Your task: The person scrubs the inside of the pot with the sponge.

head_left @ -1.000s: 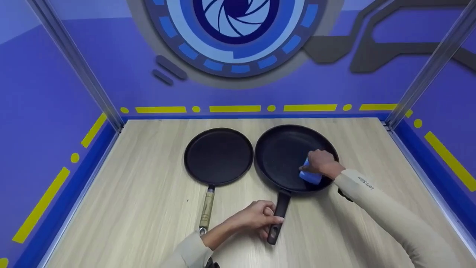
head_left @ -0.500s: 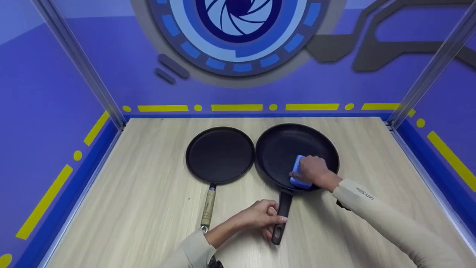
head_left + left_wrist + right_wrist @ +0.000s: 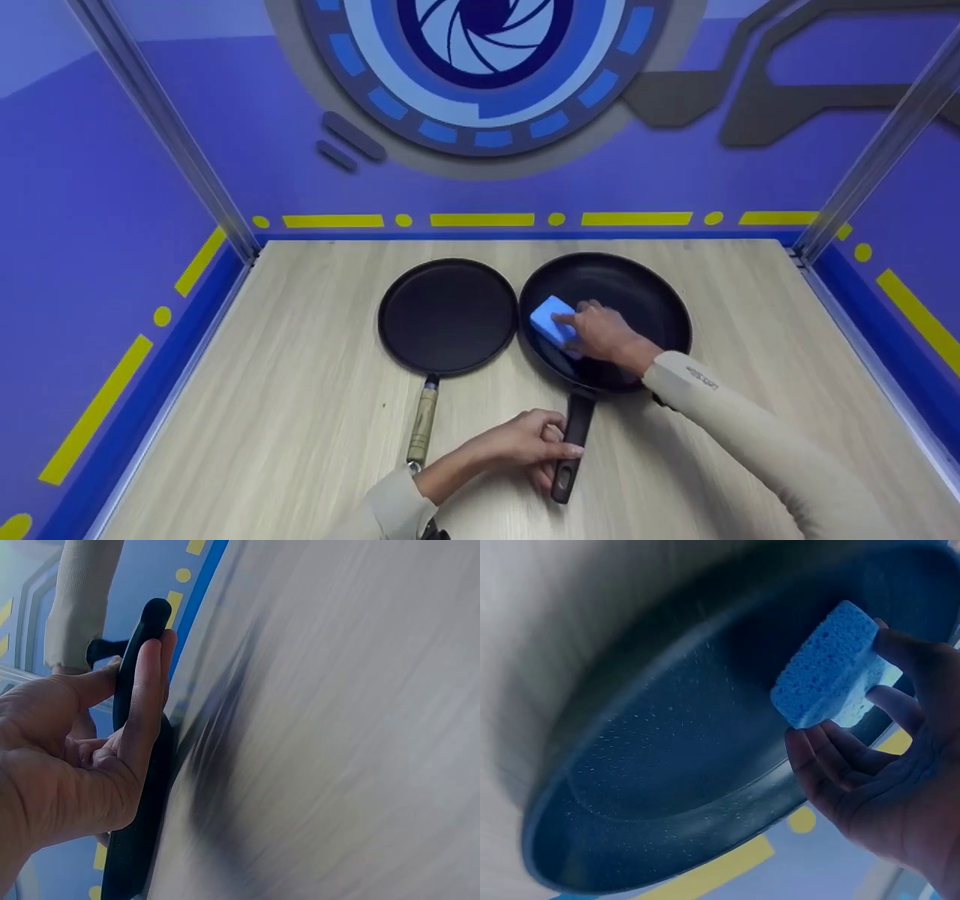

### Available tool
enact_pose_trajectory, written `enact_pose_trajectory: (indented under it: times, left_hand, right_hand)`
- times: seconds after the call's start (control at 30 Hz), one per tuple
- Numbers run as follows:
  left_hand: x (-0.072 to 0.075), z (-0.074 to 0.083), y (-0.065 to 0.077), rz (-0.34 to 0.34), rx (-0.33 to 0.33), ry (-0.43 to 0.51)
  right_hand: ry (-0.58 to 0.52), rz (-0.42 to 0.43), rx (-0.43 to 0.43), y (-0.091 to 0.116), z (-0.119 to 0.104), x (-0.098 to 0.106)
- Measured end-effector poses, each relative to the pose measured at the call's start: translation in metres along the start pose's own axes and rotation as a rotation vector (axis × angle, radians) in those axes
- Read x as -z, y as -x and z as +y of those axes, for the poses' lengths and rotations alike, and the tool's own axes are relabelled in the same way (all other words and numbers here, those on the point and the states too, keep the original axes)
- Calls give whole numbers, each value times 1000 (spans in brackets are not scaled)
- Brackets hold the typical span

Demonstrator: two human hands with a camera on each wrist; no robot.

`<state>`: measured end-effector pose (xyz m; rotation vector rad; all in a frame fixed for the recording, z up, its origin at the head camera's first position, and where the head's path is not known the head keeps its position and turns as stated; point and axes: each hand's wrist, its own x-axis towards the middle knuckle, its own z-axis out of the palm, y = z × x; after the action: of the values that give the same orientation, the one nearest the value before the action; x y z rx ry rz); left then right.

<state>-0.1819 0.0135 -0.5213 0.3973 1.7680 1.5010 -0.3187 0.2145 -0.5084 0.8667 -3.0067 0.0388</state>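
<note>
A black frying pan [image 3: 622, 292] lies on the right part of the table. My left hand [image 3: 525, 444] grips its dark handle [image 3: 577, 427], thumb on one side and fingers on the other, as the left wrist view also shows. My right hand [image 3: 604, 334] holds a blue sponge [image 3: 551, 319] inside the pan, at its left side. In the right wrist view the fingertips and thumb pinch the porous sponge [image 3: 829, 664] along its edges. Small light specks dot the pan's inner surface [image 3: 660, 742].
A flat black griddle pan [image 3: 448, 315] lies right beside the frying pan, to its left, its wooden handle [image 3: 422, 424] pointing toward me. The wooden table [image 3: 285, 390] is bounded by blue printed panels [image 3: 480, 191] at the back and sides, with metal corner posts [image 3: 176, 142].
My right hand has swept the sponge leftward across the pan, from its right side to its left side. The left hand keeps its grip on the handle.
</note>
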Motion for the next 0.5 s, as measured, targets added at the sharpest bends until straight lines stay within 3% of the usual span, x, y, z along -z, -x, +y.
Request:
enact_pose_trajectory:
  times: [0.27,0.5]
  left_hand:
    - [-5,-2,1,10,10,6]
    - [2,0,1,0,-7,3]
  right_hand:
    - [-17,-52,-189,-27,29,1]
    - [-23,-69,-270,-16,67,8]
